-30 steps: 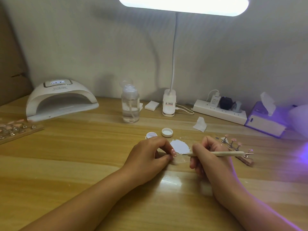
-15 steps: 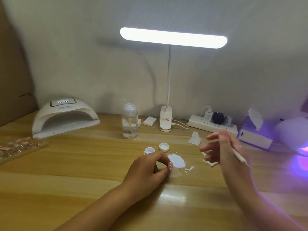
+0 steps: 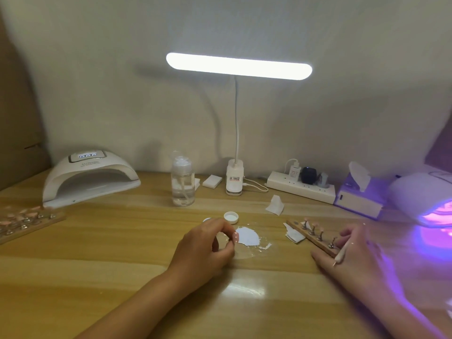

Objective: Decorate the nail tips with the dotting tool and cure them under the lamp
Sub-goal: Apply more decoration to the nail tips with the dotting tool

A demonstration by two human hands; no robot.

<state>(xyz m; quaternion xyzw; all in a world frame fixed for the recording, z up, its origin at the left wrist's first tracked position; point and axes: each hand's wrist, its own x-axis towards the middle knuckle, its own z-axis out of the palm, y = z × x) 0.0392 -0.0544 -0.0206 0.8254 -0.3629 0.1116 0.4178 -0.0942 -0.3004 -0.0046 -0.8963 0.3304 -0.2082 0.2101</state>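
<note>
- Our left hand (image 3: 205, 243) pinches a pink, white-dotted nail tip (image 3: 235, 237) between thumb and fingers, just beside the white paint patch (image 3: 248, 236).
- Our right hand (image 3: 352, 253) grips the dotting tool (image 3: 340, 253), fingers loosely spread, touching the wooden holder (image 3: 311, 237) with four stands.
- Further off sit two curing lamps: one white (image 3: 89, 177), one glowing purple (image 3: 425, 199).

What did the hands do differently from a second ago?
The right hand took the dotting tool away from the white paint blob, lifted, then came down by the wooden nail stand, tool kept in its fingers. The left hand stayed put, pinching the pink nail tip.
</note>
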